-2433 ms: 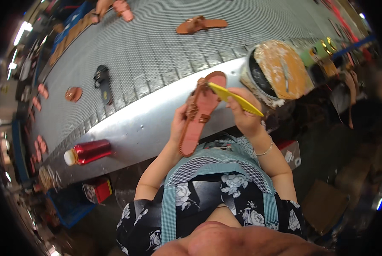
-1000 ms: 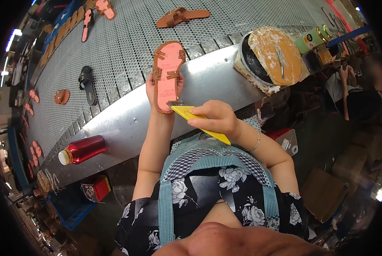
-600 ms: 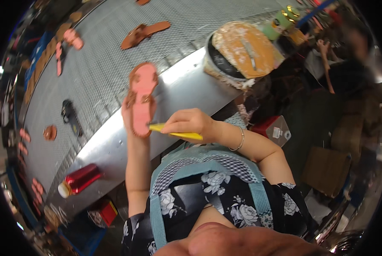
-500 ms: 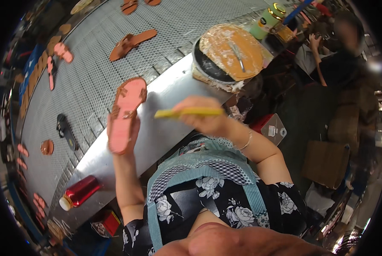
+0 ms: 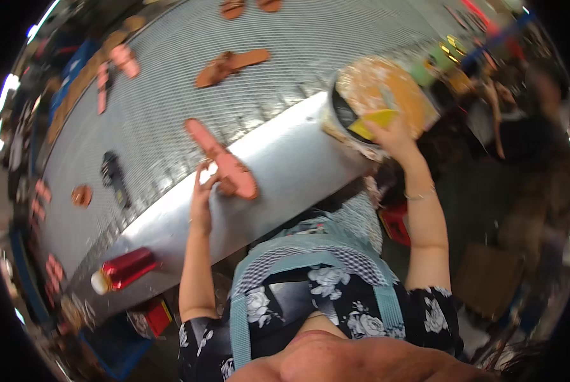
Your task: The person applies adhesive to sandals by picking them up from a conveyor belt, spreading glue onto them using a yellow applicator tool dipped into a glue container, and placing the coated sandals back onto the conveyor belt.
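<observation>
At the metal strip along the table's front, my left hand (image 5: 203, 194) has its thumb and fingers at the side of a pink-soled sandal (image 5: 232, 170) with brown straps. The sandal lies aslant, its narrow end pointing to the far left. Over at the right, my right hand (image 5: 393, 135) grips a flat yellow pad (image 5: 375, 122), whose material I cannot make out. That pad is at the near edge of a round dark pan (image 5: 343, 113), partly covered by an orange disc (image 5: 407, 89) smeared with white. A blurred, thin tool (image 5: 387, 95) lies on the disc.
A grey mesh surface (image 5: 164, 95) carries a brown sandal (image 5: 233, 65), a black sandal (image 5: 114, 179) and several pink ones. Near left stands a red bottle (image 5: 129, 267) lying on its side. A green bottle (image 5: 428, 67) is beyond the pan. Another person (image 5: 514, 121) sits far right.
My right hand has carried the yellow pad rightward to the pan. The sandal at my left hand has turned, its wide end now toward me and to the right. The view has shifted.
</observation>
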Tool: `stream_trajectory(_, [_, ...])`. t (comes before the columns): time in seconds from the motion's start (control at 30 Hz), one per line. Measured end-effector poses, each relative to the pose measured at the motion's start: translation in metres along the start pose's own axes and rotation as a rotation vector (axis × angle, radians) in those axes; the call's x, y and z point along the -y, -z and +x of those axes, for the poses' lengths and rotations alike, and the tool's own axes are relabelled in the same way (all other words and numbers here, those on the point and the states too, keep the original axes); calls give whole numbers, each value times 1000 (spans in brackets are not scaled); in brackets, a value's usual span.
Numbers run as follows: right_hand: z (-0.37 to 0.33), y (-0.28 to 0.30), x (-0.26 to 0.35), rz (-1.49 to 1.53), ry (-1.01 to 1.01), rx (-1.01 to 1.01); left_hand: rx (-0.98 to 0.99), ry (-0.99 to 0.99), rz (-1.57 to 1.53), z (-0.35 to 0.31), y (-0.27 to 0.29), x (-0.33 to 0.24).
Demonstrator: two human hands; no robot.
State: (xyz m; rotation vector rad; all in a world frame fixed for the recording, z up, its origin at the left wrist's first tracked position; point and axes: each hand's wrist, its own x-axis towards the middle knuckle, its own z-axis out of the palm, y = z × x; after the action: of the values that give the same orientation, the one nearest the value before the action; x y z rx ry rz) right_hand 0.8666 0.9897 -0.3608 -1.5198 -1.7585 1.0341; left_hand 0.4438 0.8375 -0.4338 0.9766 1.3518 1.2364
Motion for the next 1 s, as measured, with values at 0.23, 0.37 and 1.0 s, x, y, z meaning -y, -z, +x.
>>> stream_trajectory(0.23, [-14,11,-37,390,-215,-126,-66,-410,339,-18,-28,37])
stream_trajectory(0.37, [-29,1,-24,502,-275,-239,-251,-326,374,-6,-41,40])
stream_trajectory(1.0, [-55,-97,98,429,511,54,44,-372,-221,-38,-106,-41])
